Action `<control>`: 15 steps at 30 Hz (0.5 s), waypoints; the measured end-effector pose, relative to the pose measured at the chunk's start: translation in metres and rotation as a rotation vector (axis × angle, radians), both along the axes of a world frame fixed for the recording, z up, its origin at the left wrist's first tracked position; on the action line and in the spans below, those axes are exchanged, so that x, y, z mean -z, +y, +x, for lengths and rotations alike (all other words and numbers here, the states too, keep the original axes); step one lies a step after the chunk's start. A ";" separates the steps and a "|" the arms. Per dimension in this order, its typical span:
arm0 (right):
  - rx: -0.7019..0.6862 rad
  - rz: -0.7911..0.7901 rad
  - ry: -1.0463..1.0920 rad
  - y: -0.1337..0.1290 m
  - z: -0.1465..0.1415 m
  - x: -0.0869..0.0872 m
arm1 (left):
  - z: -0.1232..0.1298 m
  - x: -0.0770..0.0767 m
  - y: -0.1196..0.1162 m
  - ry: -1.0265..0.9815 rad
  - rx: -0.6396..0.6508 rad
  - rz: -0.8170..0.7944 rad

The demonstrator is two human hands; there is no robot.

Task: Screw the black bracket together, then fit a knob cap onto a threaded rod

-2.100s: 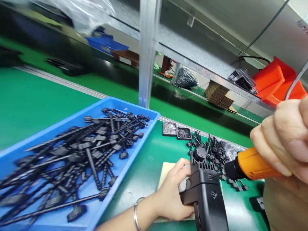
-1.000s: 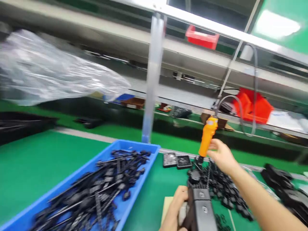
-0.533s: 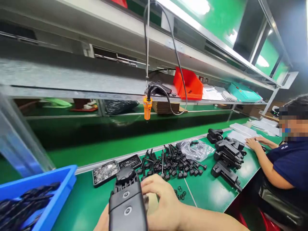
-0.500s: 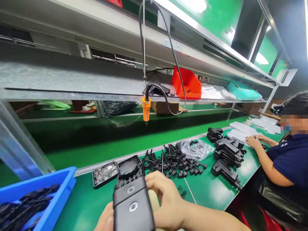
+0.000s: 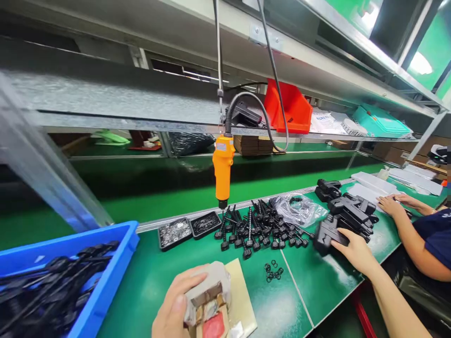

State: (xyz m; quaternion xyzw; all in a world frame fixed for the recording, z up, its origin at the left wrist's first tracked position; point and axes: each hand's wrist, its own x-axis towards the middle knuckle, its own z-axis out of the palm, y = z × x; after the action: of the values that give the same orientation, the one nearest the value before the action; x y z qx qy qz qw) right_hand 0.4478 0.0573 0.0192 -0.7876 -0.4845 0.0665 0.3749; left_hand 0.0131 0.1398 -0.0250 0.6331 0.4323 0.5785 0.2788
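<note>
1. Bin [image 5: 116,244], blue, sits at the far left of the green bench [image 5: 317,286]; I see it filled with long black rods [image 5: 52,286], most lying roughly along the bin's length.
2. My left hand [image 5: 176,305] is low in the middle of the view, fingers curled over a taped grey block [image 5: 207,293] that rests on a tan pad [image 5: 243,300]. The thumb side wraps the block's near face; the grip is closed on it.
3. Beyond the pad, two small black trays [image 5: 185,230] of tiny parts lie side by side near the bench's far edge.
4. An orange power screwdriver [image 5: 222,169] hangs upright on its cable above the bench, tip down, clear of both hands.
5. Under it lies a heap of black knobbed screws [image 5: 257,230], with a few loose black rings [image 5: 273,272] nearer to me and a crumpled clear bag [image 5: 299,209] just beside the heap.
6. My right hand [image 5: 355,251] is stretched out to the right, well apart from the left. Its fingers are closed on the near end of a black housing [image 5: 326,234], whose long axis runs away from me, up and to the right, into a stack of similar black housings [image 5: 352,211].
7. At the far right, another person's hand [image 5: 391,204] rests flat on the bench.
</note>
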 end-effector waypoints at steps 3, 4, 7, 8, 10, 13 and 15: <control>-0.011 -0.090 -0.079 -0.011 0.028 0.021 | 0.005 -0.008 -0.006 -0.055 0.013 0.009; -0.015 -0.105 -0.109 -0.011 0.036 0.026 | 0.005 -0.010 -0.007 -0.057 0.024 0.019; -0.023 -0.134 -0.205 -0.002 0.054 0.038 | 0.004 -0.010 -0.009 -0.062 0.043 0.020; -0.019 -0.142 -0.240 0.003 0.057 0.041 | 0.002 -0.009 -0.010 -0.063 0.043 0.003; -0.001 -0.154 -0.320 0.009 0.061 0.045 | -0.003 -0.006 -0.011 -0.057 0.057 -0.041; 0.054 -0.152 -0.460 0.009 0.055 0.045 | -0.008 -0.002 -0.008 -0.063 0.083 -0.079; 0.107 -0.136 -0.551 0.000 0.041 0.043 | -0.006 -0.002 -0.006 -0.094 0.082 -0.068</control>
State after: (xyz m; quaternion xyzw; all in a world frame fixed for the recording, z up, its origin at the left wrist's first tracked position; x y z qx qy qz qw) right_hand 0.4893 0.0571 -0.0233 -0.8239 -0.5200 -0.1373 0.1784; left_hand 0.0068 0.1339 -0.0232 0.6126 0.4119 0.5805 0.3437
